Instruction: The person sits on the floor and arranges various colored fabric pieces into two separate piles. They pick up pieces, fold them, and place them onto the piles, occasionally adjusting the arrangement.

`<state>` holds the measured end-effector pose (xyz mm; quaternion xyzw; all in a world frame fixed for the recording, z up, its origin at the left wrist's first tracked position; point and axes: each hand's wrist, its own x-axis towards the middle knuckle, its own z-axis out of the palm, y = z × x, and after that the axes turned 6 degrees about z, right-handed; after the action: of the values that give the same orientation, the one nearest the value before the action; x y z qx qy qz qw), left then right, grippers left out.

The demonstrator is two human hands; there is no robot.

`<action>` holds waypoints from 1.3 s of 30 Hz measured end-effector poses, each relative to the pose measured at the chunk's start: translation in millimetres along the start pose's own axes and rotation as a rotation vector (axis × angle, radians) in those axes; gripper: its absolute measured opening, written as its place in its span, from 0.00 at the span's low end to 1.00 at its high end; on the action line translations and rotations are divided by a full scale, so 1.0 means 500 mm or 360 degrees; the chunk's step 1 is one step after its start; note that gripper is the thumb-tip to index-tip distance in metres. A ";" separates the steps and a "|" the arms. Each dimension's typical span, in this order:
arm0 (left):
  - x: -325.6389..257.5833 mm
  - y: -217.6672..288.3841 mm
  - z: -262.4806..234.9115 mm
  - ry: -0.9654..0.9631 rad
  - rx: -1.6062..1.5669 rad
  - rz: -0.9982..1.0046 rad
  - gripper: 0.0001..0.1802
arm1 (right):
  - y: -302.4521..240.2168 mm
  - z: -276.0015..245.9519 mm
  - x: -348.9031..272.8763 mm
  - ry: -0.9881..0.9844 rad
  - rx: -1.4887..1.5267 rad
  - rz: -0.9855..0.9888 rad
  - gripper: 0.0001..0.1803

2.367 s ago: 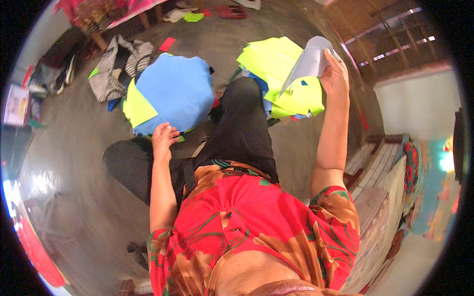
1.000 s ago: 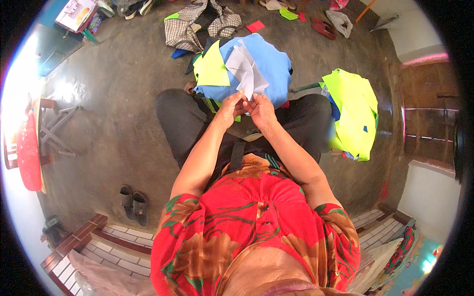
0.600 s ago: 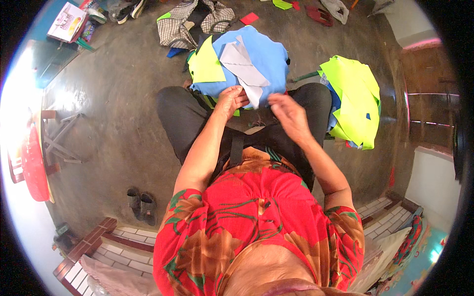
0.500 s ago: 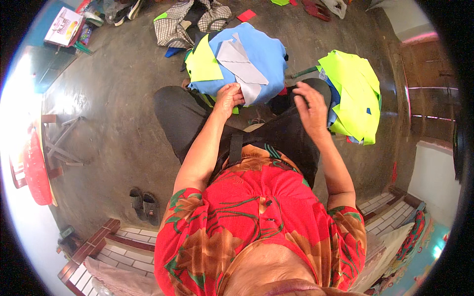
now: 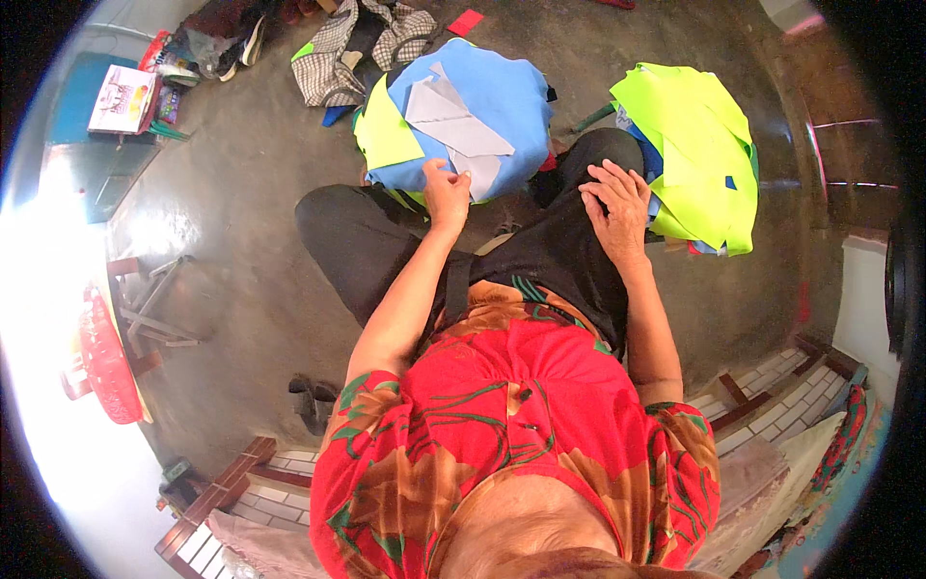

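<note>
In front of me stands a rounded pile topped with blue cloth (image 5: 506, 106). Across its top lie grey cloth pieces (image 5: 449, 121), and a neon yellow-green piece (image 5: 388, 130) covers its left side. My left hand (image 5: 447, 198) is at the near edge of this pile, by the lower grey piece. Its thumb and fingers are bent but apart, with nothing visible between them. Over my right knee lies my right hand (image 5: 617, 205), fingers loosely spread and holding nothing. Just beyond it, to the right, sits a second heap covered with neon yellow-green cloth (image 5: 699, 164).
Checkered cloth (image 5: 333, 68) lies on the floor past the blue pile, near a small red scrap (image 5: 466, 22). Shoes (image 5: 253, 41) are at the far left. A red plastic seat (image 5: 108, 357) stands left, and dark slippers (image 5: 312, 400) rest behind my left side.
My left hand's pinch at the grey cloth's edge has loosened. The right hand has lowered onto my right knee. The whole view has shifted slightly.
</note>
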<state>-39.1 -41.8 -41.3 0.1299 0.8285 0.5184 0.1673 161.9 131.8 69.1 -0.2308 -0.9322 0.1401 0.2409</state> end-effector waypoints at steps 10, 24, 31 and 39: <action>0.039 0.057 0.012 -0.0044 0.1051 0.1205 0.21 | 0.002 -0.001 0.003 0.0046 0.0024 0.0016 0.05; 0.077 0.074 0.020 -0.0136 0.0944 0.0905 0.07 | 0.001 -0.003 0.004 0.0078 0.0044 0.0007 0.05; 0.182 0.150 -0.016 -0.0035 0.0353 0.1079 0.07 | -0.001 -0.002 0.009 0.0095 0.0056 -0.0012 0.05; 0.165 0.359 -0.057 0.0007 -0.0237 0.1367 0.09 | 0.002 -0.002 0.006 0.0095 0.0033 0.0008 0.05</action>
<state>-118.4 43.8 120.7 0.4492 0.6600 0.5995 -0.0564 160.3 134.5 70.6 -0.2345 -0.9226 0.1432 0.2706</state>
